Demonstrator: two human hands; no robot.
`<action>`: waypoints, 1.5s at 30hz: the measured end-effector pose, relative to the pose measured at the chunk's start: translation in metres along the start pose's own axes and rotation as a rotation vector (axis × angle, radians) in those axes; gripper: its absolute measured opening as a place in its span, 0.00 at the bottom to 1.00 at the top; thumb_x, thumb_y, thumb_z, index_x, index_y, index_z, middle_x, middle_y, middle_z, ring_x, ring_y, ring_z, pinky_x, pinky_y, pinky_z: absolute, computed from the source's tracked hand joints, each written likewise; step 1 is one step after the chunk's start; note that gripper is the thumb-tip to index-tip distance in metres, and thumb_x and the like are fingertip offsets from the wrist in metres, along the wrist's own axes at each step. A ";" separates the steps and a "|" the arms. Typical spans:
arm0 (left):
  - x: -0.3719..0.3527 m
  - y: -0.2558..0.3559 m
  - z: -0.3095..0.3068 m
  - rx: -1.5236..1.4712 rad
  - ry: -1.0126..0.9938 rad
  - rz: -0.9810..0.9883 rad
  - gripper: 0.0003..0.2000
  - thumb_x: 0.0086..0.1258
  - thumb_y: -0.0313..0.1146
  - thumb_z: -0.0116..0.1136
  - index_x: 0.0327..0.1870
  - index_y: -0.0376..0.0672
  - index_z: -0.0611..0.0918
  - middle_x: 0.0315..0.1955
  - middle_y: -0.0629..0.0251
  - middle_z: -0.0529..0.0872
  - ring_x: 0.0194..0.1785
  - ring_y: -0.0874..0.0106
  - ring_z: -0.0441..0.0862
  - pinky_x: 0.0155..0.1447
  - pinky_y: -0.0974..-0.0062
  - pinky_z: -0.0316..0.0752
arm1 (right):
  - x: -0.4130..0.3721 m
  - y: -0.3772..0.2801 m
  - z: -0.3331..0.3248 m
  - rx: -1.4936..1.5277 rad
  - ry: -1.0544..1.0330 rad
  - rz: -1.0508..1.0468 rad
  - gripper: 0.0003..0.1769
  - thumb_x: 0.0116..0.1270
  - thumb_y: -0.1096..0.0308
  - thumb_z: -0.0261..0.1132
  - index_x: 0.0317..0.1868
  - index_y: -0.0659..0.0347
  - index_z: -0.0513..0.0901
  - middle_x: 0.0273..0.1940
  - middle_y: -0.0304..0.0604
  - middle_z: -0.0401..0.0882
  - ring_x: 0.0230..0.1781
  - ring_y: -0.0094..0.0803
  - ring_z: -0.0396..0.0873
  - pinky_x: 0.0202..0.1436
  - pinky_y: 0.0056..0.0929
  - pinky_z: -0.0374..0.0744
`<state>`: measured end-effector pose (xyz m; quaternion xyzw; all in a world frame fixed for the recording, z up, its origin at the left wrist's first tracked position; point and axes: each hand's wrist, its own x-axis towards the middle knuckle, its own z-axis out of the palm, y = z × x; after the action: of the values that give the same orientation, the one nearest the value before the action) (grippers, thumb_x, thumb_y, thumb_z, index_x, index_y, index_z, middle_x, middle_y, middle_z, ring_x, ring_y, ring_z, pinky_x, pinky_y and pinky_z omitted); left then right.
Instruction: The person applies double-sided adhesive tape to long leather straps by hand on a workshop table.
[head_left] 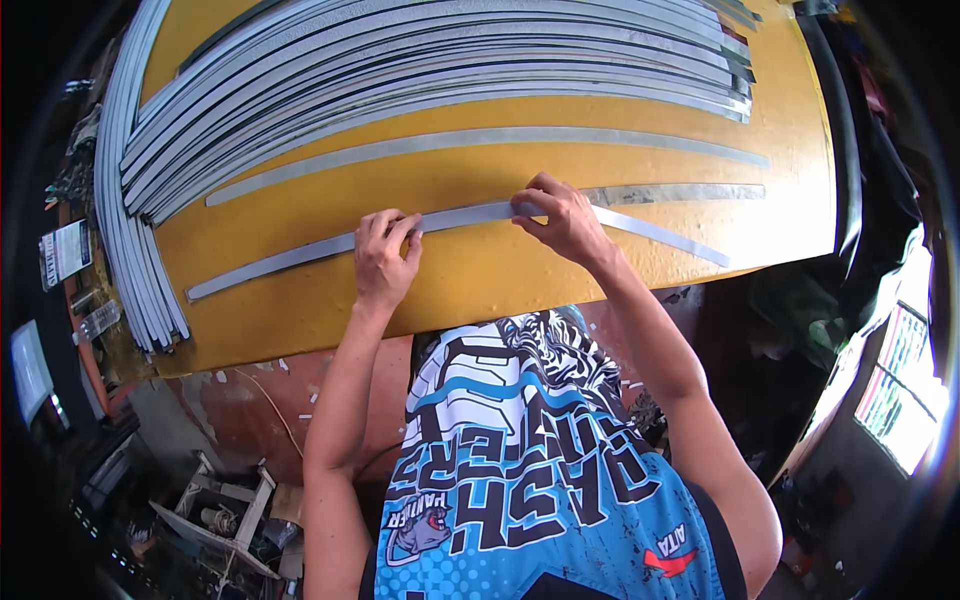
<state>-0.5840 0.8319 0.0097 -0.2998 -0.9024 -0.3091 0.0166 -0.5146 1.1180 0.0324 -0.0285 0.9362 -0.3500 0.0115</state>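
My left hand (385,258) has its curled fingers on a long pale strip (465,215), thumb and index finger at its edge. My right hand (562,218) pinches the same strip further right. From there the strip's right end (665,238) angles toward the table's front edge, apart from a grey speckled strip (680,193) that lies beneath or behind it. Left of my left hand, the pale strip runs along a darker edge, seemingly another strip under it. Beyond both hands lies a single grey strip (480,141), touched by neither.
A large stack of long grey and white strips (440,70) covers the back of the yellow table (500,280). More strips (125,200) hang along its left side. On the floor at lower left stands a wooden frame (225,510). A bright window (900,380) is at right.
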 end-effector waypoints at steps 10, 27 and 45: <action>-0.001 0.001 0.002 0.019 0.018 -0.001 0.11 0.61 0.28 0.69 0.45 0.44 0.89 0.44 0.65 0.82 0.50 0.61 0.78 0.56 0.61 0.74 | 0.001 0.007 0.005 -0.030 -0.003 -0.030 0.12 0.59 0.67 0.76 0.43 0.55 0.86 0.44 0.42 0.79 0.42 0.44 0.82 0.45 0.42 0.81; -0.001 0.003 0.001 0.023 0.018 -0.014 0.11 0.61 0.27 0.69 0.45 0.43 0.89 0.44 0.65 0.82 0.50 0.61 0.78 0.56 0.61 0.74 | 0.003 0.008 0.006 -0.021 -0.016 -0.015 0.12 0.59 0.68 0.75 0.43 0.55 0.86 0.44 0.42 0.79 0.42 0.44 0.82 0.45 0.42 0.81; -0.004 0.025 0.027 0.046 0.020 0.017 0.14 0.55 0.20 0.65 0.43 0.43 0.88 0.47 0.63 0.83 0.55 0.58 0.78 0.58 0.58 0.73 | 0.003 0.009 0.010 -0.024 0.004 0.004 0.10 0.59 0.66 0.75 0.41 0.55 0.87 0.43 0.43 0.80 0.42 0.45 0.82 0.46 0.43 0.81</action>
<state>-0.5632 0.8606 0.0007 -0.3039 -0.9065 -0.2909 0.0352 -0.5176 1.1183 0.0188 -0.0261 0.9405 -0.3387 0.0102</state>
